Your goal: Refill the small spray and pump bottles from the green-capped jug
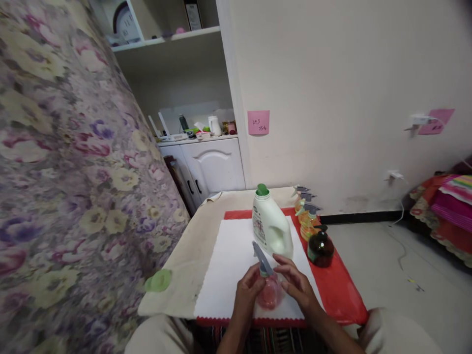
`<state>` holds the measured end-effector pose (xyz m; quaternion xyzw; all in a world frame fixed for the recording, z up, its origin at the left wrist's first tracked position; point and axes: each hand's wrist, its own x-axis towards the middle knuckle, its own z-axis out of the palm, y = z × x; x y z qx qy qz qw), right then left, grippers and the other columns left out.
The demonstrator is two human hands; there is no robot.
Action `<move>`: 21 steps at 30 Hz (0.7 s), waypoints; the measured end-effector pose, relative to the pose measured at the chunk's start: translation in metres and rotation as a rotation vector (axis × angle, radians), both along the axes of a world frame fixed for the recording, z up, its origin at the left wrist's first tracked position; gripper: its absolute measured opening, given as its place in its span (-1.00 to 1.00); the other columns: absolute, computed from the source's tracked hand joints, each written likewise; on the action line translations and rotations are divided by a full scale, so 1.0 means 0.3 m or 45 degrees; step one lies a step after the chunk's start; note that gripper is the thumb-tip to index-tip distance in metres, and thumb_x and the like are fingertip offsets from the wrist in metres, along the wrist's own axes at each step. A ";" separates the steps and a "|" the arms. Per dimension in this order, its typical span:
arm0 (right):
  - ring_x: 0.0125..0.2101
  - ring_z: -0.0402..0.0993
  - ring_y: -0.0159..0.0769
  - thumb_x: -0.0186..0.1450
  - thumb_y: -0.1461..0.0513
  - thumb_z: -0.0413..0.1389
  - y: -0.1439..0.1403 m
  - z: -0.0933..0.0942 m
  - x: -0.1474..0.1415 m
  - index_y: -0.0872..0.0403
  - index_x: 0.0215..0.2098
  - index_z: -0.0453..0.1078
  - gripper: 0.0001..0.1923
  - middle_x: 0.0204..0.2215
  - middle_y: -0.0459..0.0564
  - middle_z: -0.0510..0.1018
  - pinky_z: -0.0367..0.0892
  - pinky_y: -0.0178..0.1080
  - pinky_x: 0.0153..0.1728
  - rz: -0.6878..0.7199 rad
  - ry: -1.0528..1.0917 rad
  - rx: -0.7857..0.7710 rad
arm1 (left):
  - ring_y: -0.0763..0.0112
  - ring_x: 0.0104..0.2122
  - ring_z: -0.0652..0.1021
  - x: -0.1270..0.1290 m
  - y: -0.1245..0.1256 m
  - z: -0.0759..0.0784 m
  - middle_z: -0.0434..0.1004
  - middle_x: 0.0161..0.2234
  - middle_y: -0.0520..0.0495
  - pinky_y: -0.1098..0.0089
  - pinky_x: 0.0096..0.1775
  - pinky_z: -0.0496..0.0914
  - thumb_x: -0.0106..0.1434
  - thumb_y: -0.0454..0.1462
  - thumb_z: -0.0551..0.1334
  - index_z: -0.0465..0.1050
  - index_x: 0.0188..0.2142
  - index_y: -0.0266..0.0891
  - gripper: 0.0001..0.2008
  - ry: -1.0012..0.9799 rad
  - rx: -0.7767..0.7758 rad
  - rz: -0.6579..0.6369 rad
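Observation:
A small spray bottle [269, 293] with a clear pinkish body and a grey trigger head stands near the front of the white sheet. My left hand [248, 291] is closed around its left side, fingers by the neck. On the other side my right hand [296, 284] is open, its fingers apart and close to the bottle; whether they touch it I cannot tell. Just behind both hands stands a large pale green jug [271, 221] with a handle and a green spout at its mouth.
Several spray bottles with yellowish bodies [308, 226] line the right side on red cloth [337, 290]. A dark brown pump bottle [320, 250] stands nearer. Light green translucent pieces [158, 281] lie at the table's left edge. A floral curtain [84, 187] hangs at left.

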<state>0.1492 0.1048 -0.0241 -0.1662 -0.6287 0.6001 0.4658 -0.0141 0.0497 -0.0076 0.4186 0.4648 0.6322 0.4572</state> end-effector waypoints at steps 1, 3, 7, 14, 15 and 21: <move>0.26 0.05 -0.04 0.26 0.06 0.12 0.003 0.004 -0.001 -0.08 0.01 0.38 -0.64 0.23 0.06 0.21 0.04 0.04 0.23 0.011 0.006 -0.010 | 0.04 0.00 0.50 0.002 -0.001 0.005 0.59 -0.06 -0.16 0.15 0.07 0.30 0.05 -0.14 0.35 0.53 -0.07 -0.24 -0.56 -0.004 -0.003 -0.003; 0.27 0.02 -0.07 0.26 0.06 0.11 0.006 0.014 -0.005 -0.08 0.11 0.30 -0.54 0.25 0.05 0.17 0.01 0.02 0.24 0.053 -0.001 0.005 | 0.03 0.02 0.48 0.006 -0.001 0.009 0.58 -0.05 -0.16 0.13 0.08 0.29 0.05 -0.14 0.35 0.53 -0.07 -0.24 -0.56 -0.016 -0.001 -0.013; 0.27 0.03 -0.06 0.27 0.04 0.09 -0.006 0.026 -0.010 -0.09 0.14 0.29 -0.53 0.25 0.05 0.19 -0.01 0.04 0.25 0.052 -0.066 0.075 | 0.02 0.02 0.47 0.006 -0.001 0.004 0.58 -0.04 -0.18 0.10 0.09 0.26 0.08 -0.16 0.33 0.52 -0.05 -0.23 -0.57 -0.011 0.019 -0.025; 0.20 0.17 -0.05 0.21 0.02 0.17 0.017 0.000 -0.026 -0.05 0.00 0.40 -0.58 0.15 0.09 0.32 0.12 0.03 0.20 -0.074 -0.031 0.028 | 0.05 -0.01 0.50 0.013 -0.005 0.016 0.60 -0.08 -0.16 0.14 0.07 0.29 0.04 -0.14 0.35 0.53 -0.07 -0.22 -0.57 0.013 -0.005 -0.001; 0.19 0.18 -0.05 0.20 0.01 0.18 0.023 0.000 -0.035 -0.05 0.01 0.39 -0.56 0.14 0.08 0.33 0.12 0.03 0.20 -0.085 -0.046 0.042 | 0.05 -0.02 0.50 0.014 -0.005 0.019 0.60 -0.08 -0.16 0.14 0.06 0.30 0.04 -0.14 0.35 0.53 -0.07 -0.22 -0.56 0.013 -0.008 -0.004; 0.10 0.30 -0.07 0.21 0.02 0.17 0.016 0.027 -0.082 -0.05 0.01 0.41 -0.57 0.05 0.03 0.45 0.16 -0.03 0.17 -0.112 -0.074 0.013 | 0.05 -0.01 0.50 0.003 0.002 0.003 0.60 -0.07 -0.15 0.13 0.08 0.29 0.05 -0.17 0.35 0.52 -0.06 -0.23 -0.57 -0.004 0.015 -0.017</move>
